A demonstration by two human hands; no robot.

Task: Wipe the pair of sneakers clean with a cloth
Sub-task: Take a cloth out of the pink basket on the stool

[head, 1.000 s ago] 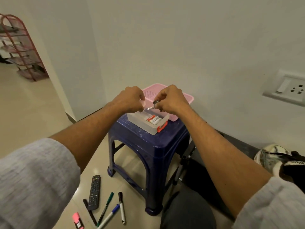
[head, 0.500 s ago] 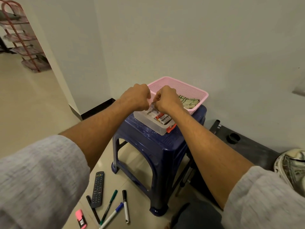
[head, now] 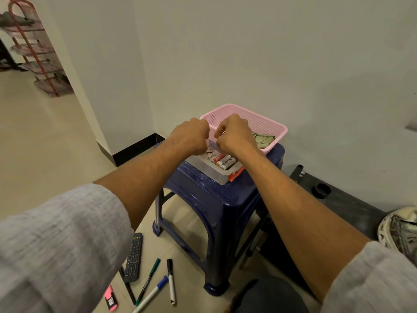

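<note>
One pale sneaker shows at the right edge, on the floor; its partner is out of view. A folded patterned cloth lies in the pink basket on the blue stool. In front of the basket stands a clear plastic box with batteries in it. Both hands hover over this box, knuckles up. My left hand curls its fingers on a small bunch of keys that hangs into the box. My right hand is a loose fist beside it, with nothing visible in it.
On the floor left of the stool lie a remote control, several marker pens and a pink highlighter. A black board lies to the stool's right along the wall. A red shoe rack stands far left.
The view has shifted, so the basket and cloth show more fully. The keys, held up between both hands before, now hang lower into the box under my left hand.
</note>
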